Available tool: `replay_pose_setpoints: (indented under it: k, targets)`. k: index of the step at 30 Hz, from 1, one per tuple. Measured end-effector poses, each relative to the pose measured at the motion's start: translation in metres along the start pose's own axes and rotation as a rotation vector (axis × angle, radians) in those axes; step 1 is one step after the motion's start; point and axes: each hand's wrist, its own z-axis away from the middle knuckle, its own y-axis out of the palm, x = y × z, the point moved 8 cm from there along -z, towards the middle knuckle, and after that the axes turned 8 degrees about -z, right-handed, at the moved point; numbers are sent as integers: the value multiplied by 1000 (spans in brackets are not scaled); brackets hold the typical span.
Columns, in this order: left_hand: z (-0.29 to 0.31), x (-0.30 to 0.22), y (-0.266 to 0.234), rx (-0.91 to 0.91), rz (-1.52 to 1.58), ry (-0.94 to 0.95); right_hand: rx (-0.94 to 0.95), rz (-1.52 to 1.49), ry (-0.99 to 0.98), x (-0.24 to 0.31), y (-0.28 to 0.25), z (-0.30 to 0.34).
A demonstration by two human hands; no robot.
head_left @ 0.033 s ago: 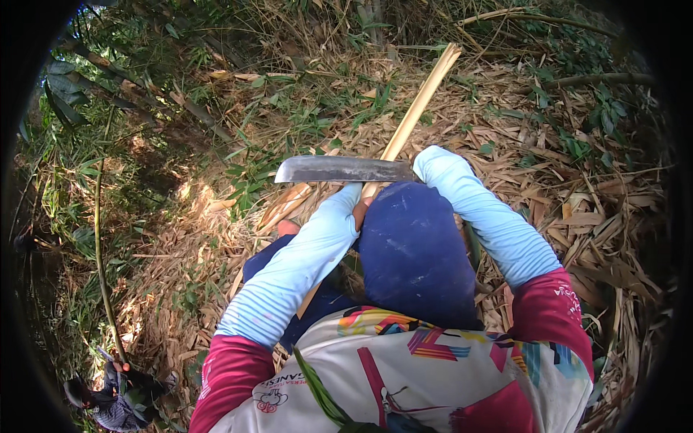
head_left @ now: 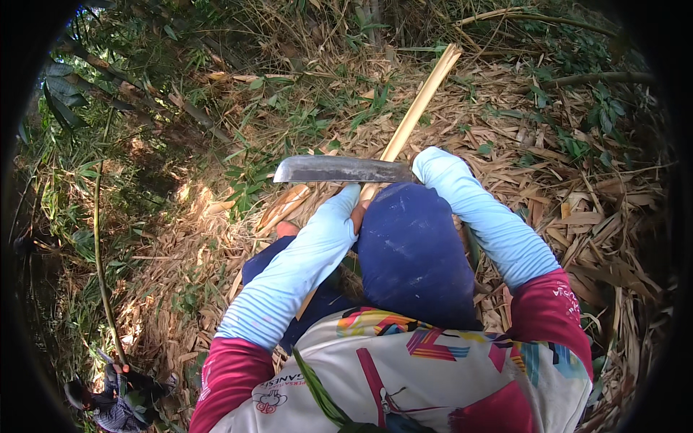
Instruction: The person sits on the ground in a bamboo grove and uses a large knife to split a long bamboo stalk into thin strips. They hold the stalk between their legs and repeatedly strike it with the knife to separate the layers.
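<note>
A long pale split bamboo stick [head_left: 419, 108] runs from the upper right down across my lap, over my blue-trousered knee [head_left: 411, 252]. My left hand [head_left: 350, 209], mostly covered by a light-blue sleeve, grips the stick near its middle. My right hand [head_left: 435, 164], also sleeved, holds the handle of a broad grey knife [head_left: 336, 169]. The blade lies level across the stick, with its tip pointing left. The handle itself is hidden under the sleeve.
Dry bamboo leaves and husks [head_left: 577, 209] cover the ground all around. Thin green stalks [head_left: 97, 245] and dark fallen branches [head_left: 137, 90] stand at the left. Another person [head_left: 115, 400] crouches at the lower left edge.
</note>
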Motion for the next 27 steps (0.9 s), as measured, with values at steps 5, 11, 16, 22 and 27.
replay_pose_setpoints:
  k: [5,11,16,22,27]
  targets:
    - [23,-48,-25,150,-327,-76,75,-23,137,-21,12,-16]
    - [53,-47,-41,129,-432,23,65,-72,202,-37,13,-9]
    - [86,-46,-58,182,-467,-132,135,-77,302,-53,26,-35]
    - [135,-23,-74,259,-365,-254,315,72,317,-77,62,-108]
    - [174,0,-82,305,-302,-347,275,22,350,-102,66,-131]
